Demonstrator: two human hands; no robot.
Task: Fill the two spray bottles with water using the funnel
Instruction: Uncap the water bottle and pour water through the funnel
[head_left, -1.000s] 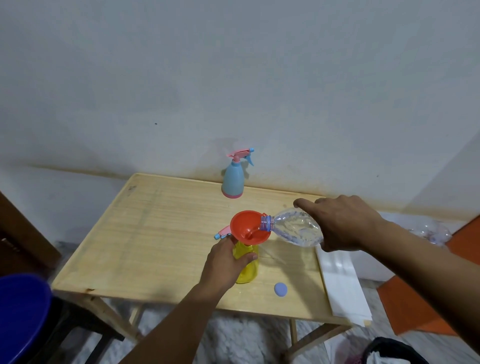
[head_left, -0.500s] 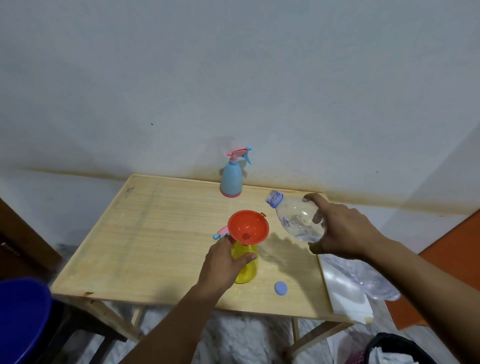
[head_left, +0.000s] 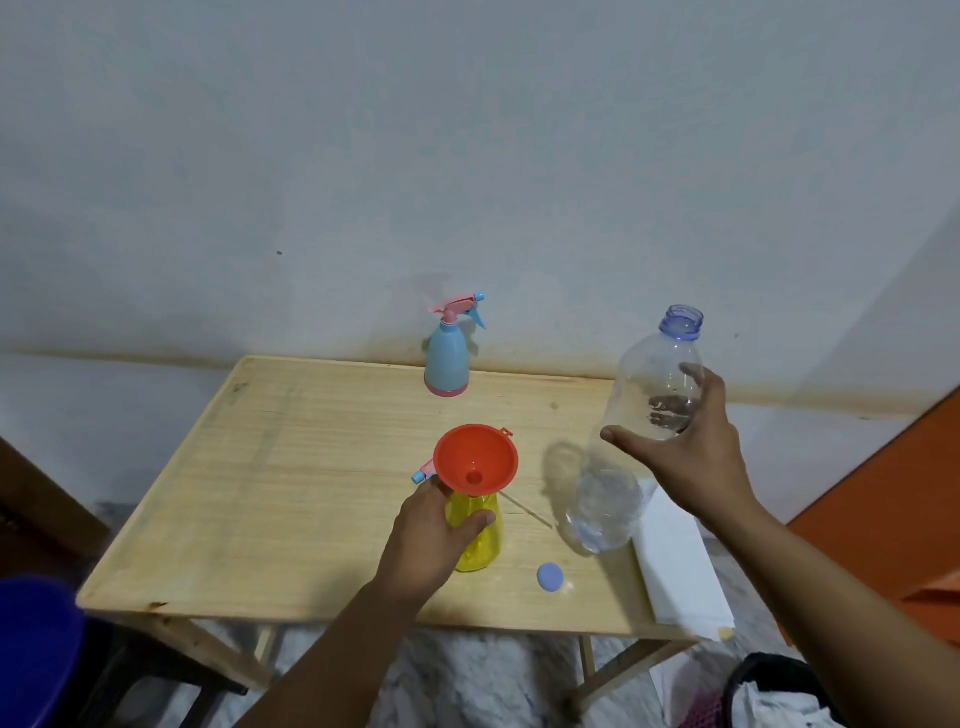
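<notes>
clear water bottle (head_left: 644, 415), gripped in my right hand (head_left: 691, 447), has swung upright off the orange funnel (head_left: 475, 464), which my left hand (head_left: 431, 540) steadies on the yellow spray bottle (head_left: 478, 535) mid-tabletop (head_left: 291, 467), so its pour is done.

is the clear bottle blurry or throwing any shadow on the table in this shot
Head view: the clear bottle in the right hand smears toward its base, which looks like motion blur; it casts a soft shadow on the table beside the funnel. The yellow spray bottle in the left hand looks sharp. The table edges splay out, as a wide lens would render them.
</notes>
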